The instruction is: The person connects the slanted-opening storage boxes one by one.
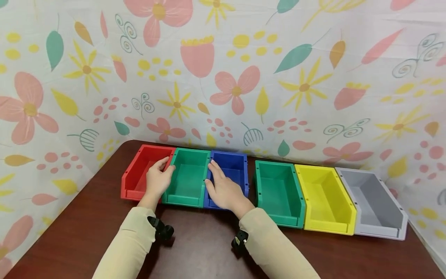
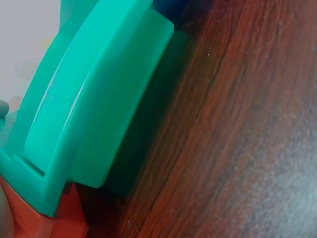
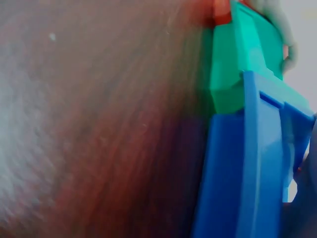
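A red bin (image 1: 140, 178), a green bin (image 1: 189, 174) and a blue bin (image 1: 234, 159) stand side by side at the left of the table in the head view. My left hand (image 1: 158, 180) is over the walls where the red and green bins meet, fingers slightly bent, thumb toward the green bin. Over the blue bin lies my right hand (image 1: 224, 190), its fingers fairly straight along the green-blue seam and its thumb by the green edge. The left wrist view shows the green bin's front lip (image 2: 74, 109); the right wrist view shows the blue bin's front (image 3: 262, 163).
Right of a narrow gap stands a second row: another green bin (image 1: 278, 193), a yellow bin (image 1: 324, 197) and a grey bin (image 1: 373, 197). The bins sit on a dark brown wooden table (image 1: 198, 240), before a flower-patterned cloth (image 1: 237, 58).
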